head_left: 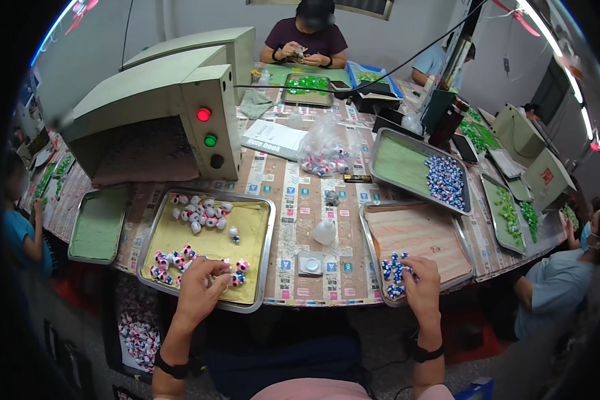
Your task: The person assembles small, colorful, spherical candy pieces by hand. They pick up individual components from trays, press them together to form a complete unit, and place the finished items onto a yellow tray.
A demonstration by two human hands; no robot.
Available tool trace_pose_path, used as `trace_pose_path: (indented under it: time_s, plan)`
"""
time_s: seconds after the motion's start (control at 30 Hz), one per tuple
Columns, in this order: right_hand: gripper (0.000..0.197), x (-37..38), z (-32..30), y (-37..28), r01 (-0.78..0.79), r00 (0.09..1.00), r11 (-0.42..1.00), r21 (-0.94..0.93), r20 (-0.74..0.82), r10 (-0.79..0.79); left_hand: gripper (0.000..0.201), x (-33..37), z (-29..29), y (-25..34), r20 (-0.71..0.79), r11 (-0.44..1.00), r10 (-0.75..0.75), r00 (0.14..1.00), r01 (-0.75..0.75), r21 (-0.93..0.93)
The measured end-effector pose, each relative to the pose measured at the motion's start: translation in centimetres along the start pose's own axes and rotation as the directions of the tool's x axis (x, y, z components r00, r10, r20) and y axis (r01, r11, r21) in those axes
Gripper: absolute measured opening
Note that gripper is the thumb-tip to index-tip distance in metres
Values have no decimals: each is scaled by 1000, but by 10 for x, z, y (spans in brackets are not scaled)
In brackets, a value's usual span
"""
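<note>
The left hand (pixel 203 288) is over the near edge of a yellow-lined tray (pixel 163 233), its thumb and forefinger curved toward each other beside a cluster of pink, blue and white pieces (pixel 168 263); whether the fingers pinch one of them, I cannot tell. Farther back in the same tray lies a group of white-and-pink pieces (pixel 200 215), and a single white-and-blue piece (pixel 234 235) stands apart from both groups. The right hand (pixel 421 283) reaches down into a brown-lined tray (pixel 423 233), its thumb and fingers bent close together at the small blue-and-white pieces (pixel 393 273) gathered near the left side; the fingertips are too small to show whether anything is held. Both trays rest on the paper-covered bench (pixel 293 200), and between them are a round white bottle (pixel 325 231) and, nearer the person, a small square grey block (pixel 311 264) with a round white middle. Behind the brown-lined tray, a green-lined tray (pixel 400 160) carries more blue-and-white pieces along its right side. A clear plastic bag (pixel 325 147) of coloured pieces sits near a white booklet (pixel 273 139), and a beige machine (pixel 219 120) stands behind the yellow-lined tray. Across the bench, a co-worker (pixel 307 41) brings both hands together around a small object.
</note>
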State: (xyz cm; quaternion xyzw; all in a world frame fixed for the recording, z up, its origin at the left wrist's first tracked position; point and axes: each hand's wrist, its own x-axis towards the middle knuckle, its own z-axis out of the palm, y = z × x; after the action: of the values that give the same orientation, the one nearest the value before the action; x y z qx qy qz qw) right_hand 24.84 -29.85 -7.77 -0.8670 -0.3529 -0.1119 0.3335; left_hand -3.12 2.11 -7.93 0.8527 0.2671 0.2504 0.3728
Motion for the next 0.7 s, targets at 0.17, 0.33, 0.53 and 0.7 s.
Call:
trace_pose_path:
  time_s: [0.17, 0.33, 0.53, 0.7]
  plan:
    - [19, 5, 24, 19, 38, 991, 998, -57, 128, -31, 22, -8, -2, 5, 10, 998, 48, 999, -49, 38]
    - [18, 11, 20, -1, 16, 985, 986, -166, 171, 13, 21, -16, -4, 10, 11, 995, -86, 996, 87, -47]
    - [17, 12, 19, 0, 32, 986, 979, -203, 167, 3, 27, -23, -9, 15, 61, 965, -123, 990, 134, -224]
    - [18, 10, 19, 6, 4, 999, 997, -73, 44, 0, 29, -37, -8, 3, 220, 658, -138, 966, 255, -709]
